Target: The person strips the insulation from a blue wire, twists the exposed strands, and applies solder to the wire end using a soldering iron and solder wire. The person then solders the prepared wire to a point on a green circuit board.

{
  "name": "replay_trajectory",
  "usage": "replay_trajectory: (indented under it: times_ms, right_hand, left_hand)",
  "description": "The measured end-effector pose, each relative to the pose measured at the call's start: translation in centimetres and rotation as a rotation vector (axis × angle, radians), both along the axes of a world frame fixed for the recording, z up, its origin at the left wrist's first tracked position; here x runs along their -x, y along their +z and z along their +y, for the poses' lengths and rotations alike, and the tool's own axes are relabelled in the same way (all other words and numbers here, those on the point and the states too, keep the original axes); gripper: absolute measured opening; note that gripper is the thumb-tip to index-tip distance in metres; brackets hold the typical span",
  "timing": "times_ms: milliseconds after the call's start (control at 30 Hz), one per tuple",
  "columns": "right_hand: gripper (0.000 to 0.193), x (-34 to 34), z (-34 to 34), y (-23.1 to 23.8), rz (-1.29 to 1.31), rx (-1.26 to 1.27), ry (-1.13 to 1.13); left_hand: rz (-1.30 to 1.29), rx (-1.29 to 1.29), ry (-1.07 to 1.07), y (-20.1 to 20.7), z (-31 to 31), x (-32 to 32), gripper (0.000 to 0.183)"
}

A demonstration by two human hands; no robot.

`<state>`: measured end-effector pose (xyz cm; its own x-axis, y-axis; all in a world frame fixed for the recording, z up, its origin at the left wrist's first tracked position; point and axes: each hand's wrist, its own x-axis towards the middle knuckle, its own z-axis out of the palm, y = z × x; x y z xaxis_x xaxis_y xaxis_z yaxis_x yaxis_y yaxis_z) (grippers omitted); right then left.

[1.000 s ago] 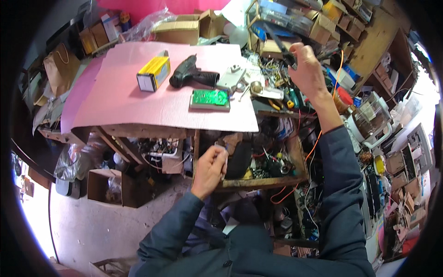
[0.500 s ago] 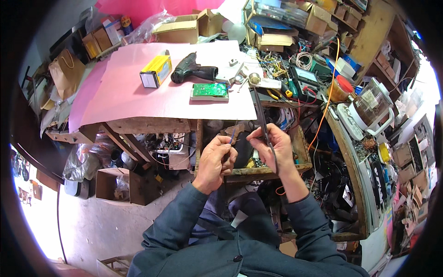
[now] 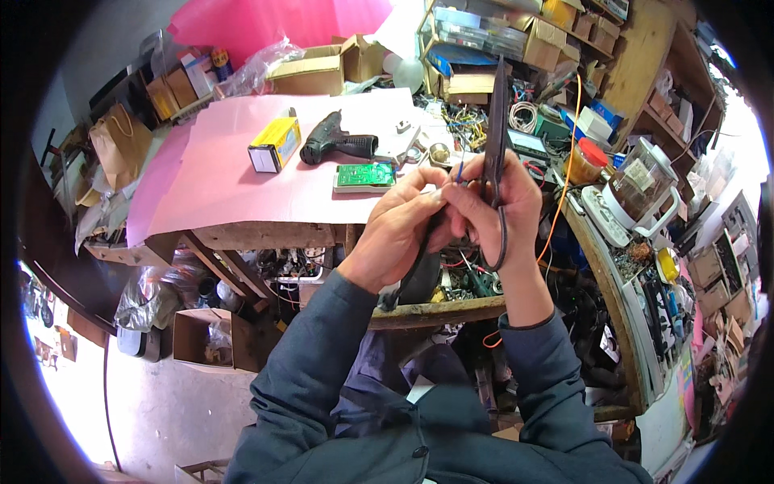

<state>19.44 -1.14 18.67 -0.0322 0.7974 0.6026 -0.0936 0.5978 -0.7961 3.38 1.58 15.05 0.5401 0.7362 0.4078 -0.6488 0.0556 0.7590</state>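
Note:
My two hands meet in front of me above the open drawer [image 3: 435, 310]. My right hand [image 3: 496, 210] grips black scissors [image 3: 494, 137], their blades pointing up and away. My left hand [image 3: 399, 230] pinches a dark cable [image 3: 419, 262] that hangs down toward the drawer; thin blue and red wire ends [image 3: 458, 173] stick up between my fingers, right beside the scissors. On the pink sheet [image 3: 210, 173] behind my hands lie a green circuit board [image 3: 364, 176], a black pistol-shaped tool [image 3: 337, 145] and a yellow box [image 3: 274, 143].
Cardboard boxes [image 3: 310, 73] and shelves with parts bins [image 3: 484, 36] stand at the back. A cluttered bench with a clear jug [image 3: 641, 189] and a red-lidded jar [image 3: 584, 161] runs along the right. An orange wire [image 3: 568, 145] hangs past it. A cardboard box [image 3: 197, 339] sits on the floor.
My right hand came back from the far shelf with the scissors and joined my left hand. Both hands have risen from the drawer toward the camera, with the scissors upright now.

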Motion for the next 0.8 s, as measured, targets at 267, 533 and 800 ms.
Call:
replay_trajectory:
  times_ms: [267,533,800]
  right_hand:
    - [0.029,-3.0,2.0,-4.6,-0.178,0.031,-0.045]
    - [0.038,-2.1,1.7,-6.1,-0.207,0.130,0.114]
    - [0.036,-1.0,1.1,-5.5,-0.067,0.287,0.082]
  left_hand:
    - [0.193,0.010,0.414,-3.9,-2.0,-0.6,0.025]
    - [0.271,0.008,0.537,-4.9,-2.4,0.2,0.018]
    - [0.271,0.041,0.594,-4.8,-3.1,1.5,0.016]
